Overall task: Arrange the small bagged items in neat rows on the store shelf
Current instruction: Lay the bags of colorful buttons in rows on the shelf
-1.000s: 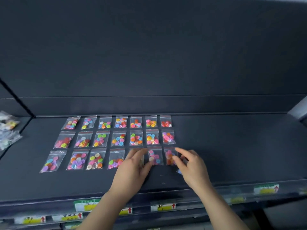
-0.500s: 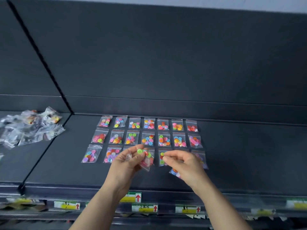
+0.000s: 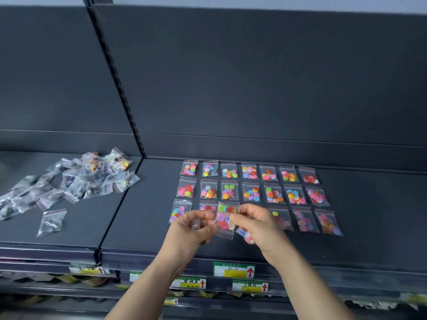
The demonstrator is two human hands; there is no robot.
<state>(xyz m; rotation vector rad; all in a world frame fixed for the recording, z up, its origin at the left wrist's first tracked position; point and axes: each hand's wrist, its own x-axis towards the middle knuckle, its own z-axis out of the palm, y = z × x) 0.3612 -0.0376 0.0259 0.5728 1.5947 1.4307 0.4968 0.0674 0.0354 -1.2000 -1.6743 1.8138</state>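
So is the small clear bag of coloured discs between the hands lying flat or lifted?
Lifted: the left hand and right hand pinch the small clear bag of coloured discs above the dark shelf.

Shelf (image 3: 369, 215): matt dark-grey, smooth, metal by appearance. Zip bags (image 3: 251, 192): clear glossy plastic film. Price labels (image 3: 233, 270): paper, behind glossy strip.

The left hand (image 3: 191, 229), the right hand (image 3: 256, 225) and the held bag (image 3: 225, 221) pinched between them covered the middle of the near row (image 3: 305, 221), so the bags there could not be counted. A second bag (image 3: 245, 234) under the right hand showed only its near corner. The loose pile (image 3: 69, 181) ran off the left edge, and the print on the price labels (image 3: 233, 270) was too blurred to read
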